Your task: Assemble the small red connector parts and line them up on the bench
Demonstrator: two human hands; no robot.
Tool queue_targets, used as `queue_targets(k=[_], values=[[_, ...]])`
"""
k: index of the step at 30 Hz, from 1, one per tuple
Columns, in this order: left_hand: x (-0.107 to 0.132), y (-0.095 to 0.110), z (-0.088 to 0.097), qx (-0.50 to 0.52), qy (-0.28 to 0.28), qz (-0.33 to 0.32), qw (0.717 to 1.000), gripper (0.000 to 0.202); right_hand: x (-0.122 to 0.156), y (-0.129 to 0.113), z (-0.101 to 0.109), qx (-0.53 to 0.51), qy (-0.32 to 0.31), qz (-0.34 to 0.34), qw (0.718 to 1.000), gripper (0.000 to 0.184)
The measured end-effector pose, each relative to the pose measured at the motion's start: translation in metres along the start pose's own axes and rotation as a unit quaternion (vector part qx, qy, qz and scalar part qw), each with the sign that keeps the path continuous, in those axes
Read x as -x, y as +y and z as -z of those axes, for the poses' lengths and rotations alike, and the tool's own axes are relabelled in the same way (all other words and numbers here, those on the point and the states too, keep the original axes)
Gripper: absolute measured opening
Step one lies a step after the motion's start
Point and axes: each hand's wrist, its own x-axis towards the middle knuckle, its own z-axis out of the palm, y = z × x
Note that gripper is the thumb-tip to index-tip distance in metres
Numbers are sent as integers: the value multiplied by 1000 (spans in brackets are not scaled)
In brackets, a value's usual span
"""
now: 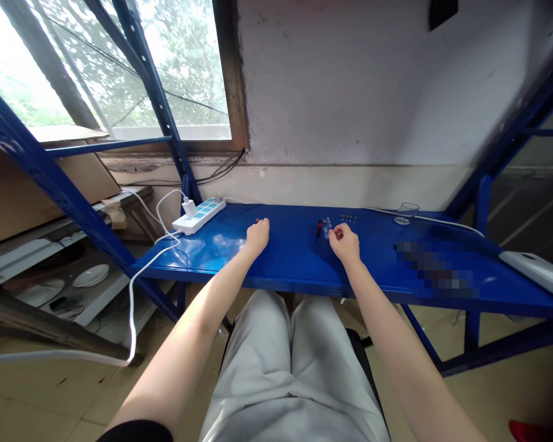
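Both my arms reach out to a blue metal shelf (295, 258) in front of my lap. My left hand (258, 236) rests on the shelf with its fingers curled under; a tiny red thing (257, 221) shows just past the knuckles. My right hand (345, 242) is closed in a pinch beside a small clear piece (327, 229) and a dark, red-tipped piece (319, 228). A row of small dark parts (347, 218) lies just beyond it. What either hand holds is too small to make out.
A white power strip (199, 215) with a plugged-in charger and white cable lies at the shelf's left end. A clear glass cup (406, 213) stands at the back right. Blue rack uprights (41, 166) frame both sides. White dishes (91, 275) sit on a lower left shelf.
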Motion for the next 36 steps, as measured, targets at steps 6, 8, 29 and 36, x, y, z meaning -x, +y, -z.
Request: queue_targets(k=[6, 8, 29, 36], values=[[-2, 7, -5, 269, 44, 12, 962, 20, 2, 1, -1, -27, 124, 98, 987, 19], [0, 13, -6, 429, 44, 19, 902, 17, 5, -5, -4, -25, 146, 163, 975, 23], [29, 26, -16, 796, -91, 35, 597, 23, 22, -62, -64, -108, -52, 110, 987, 39], [28, 24, -16, 806, -91, 43, 584, 21, 24, -63, -62, -173, -50, 131, 975, 33]])
